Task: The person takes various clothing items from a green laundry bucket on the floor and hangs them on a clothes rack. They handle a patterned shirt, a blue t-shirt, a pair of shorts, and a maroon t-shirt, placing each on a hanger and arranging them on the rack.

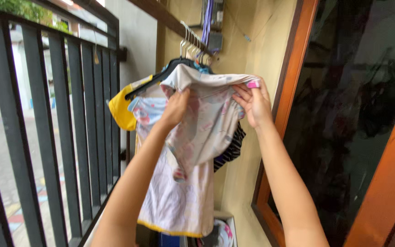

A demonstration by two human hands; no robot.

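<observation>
Both hands (175, 109) (253, 104) grip a garment (206, 114), perhaps hiding other hangers (189, 43).

Soft daylight, coming in from the left through the black railing (69, 128); overcast look, no hard shadows. The street behind the bars is bright and slightly washed out. The yellow wall (252, 55) is evenly lit. The dark window glass (353, 114) on the right shows dim reflections, detail in it hard to read. The pale garment (193, 151) is fairly sharp; both forearms soften toward the bottom edge. Wide-angle bend at the edges: bars and the wooden frame (293, 68) lean outward. Mild compression smear overall.
</observation>
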